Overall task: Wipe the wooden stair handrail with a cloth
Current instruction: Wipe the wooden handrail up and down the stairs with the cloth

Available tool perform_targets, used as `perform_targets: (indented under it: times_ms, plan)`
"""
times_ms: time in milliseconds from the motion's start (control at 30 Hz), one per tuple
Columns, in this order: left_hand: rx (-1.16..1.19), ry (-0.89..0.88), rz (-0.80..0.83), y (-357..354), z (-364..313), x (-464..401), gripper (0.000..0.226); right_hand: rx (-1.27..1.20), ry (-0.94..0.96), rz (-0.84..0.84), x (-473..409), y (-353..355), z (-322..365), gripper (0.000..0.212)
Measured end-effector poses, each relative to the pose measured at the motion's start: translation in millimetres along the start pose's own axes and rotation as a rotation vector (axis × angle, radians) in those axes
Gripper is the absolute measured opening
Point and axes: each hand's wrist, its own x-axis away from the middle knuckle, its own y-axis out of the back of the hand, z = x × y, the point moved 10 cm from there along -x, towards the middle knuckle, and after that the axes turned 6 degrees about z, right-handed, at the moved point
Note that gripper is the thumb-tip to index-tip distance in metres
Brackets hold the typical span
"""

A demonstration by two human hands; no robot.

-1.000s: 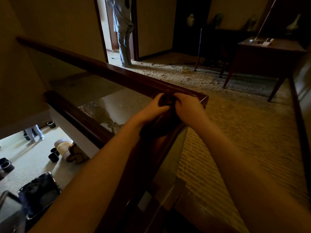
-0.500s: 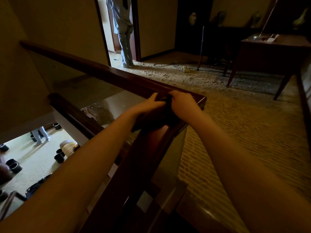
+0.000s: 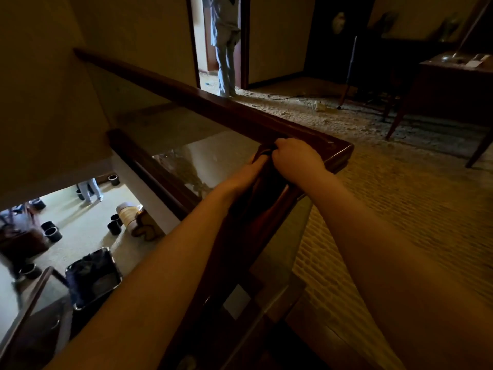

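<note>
The dark wooden handrail (image 3: pixel 218 108) runs from the upper left to a corner at the right, then turns toward me along a glass panel. A dark cloth (image 3: pixel 262 182) is draped over the near rail just short of that corner. My right hand (image 3: pixel 296 157) grips the bunched top of the cloth, fingers curled over it. My left hand (image 3: pixel 246 173) lies against the cloth's left side on the rail; its fingers are mostly hidden behind the cloth.
A glass balustrade panel (image 3: pixel 202 158) drops below the rail over the stairwell, with black pots (image 3: pixel 50 232) and a person's legs (image 3: pixel 89 189) on the floor below. Carpeted landing to the right holds a wooden table (image 3: pixel 450 86). Another person (image 3: pixel 225 44) stands in the doorway.
Both hands stay on the cloth near the rail corner. My left hand has slid lower along the cloth's side while my right hand has shifted over the bunched top.
</note>
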Motion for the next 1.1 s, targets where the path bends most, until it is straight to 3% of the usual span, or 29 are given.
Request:
perform_targets:
  times_ms: [233, 333, 500, 600, 733, 833, 967, 1100]
  plan:
    - [-0.414, -0.150, -0.291, 23.6, 28.2, 53.9, 0.058, 0.470, 0.246, 0.024, 28.0, -31.0, 75.8, 0.030]
    - [-0.471, -0.048, -0.449, 41.2, 71.0, 98.4, 0.053, 0.546, 0.316, 0.105, 54.7, -72.6, 113.3, 0.036]
    - [-0.420, 0.132, -0.522, 78.8, 171.3, 173.2, 0.063, 0.513, 0.409, 0.347, 98.8, -164.5, 173.2, 0.028]
    - [-0.385, 0.233, -0.552, 98.2, 228.3, 227.7, 0.051, 0.562, 0.481, 0.487, 132.5, -232.0, 214.1, 0.025]
    - [-0.284, 0.365, -0.661, 129.7, 310.1, 304.1, 0.067, 0.626, 0.604, 0.589, 179.2, -332.0, 265.0, 0.031]
    - [-0.194, 0.488, -0.764, 149.5, 366.6, 352.4, 0.048, 0.583, 0.701, 0.695, 212.6, -383.6, 299.1, 0.032]
    - [-0.098, 0.595, -0.850, 170.0, 410.1, 382.3, 0.048, 0.605, 0.751, 0.756, 235.6, -425.3, 325.2, 0.034]
    - [-0.087, 0.615, -0.890, 160.9, 409.9, 386.8, 0.038, 0.624, 0.770, 0.734, 238.3, -421.1, 323.4, 0.030]
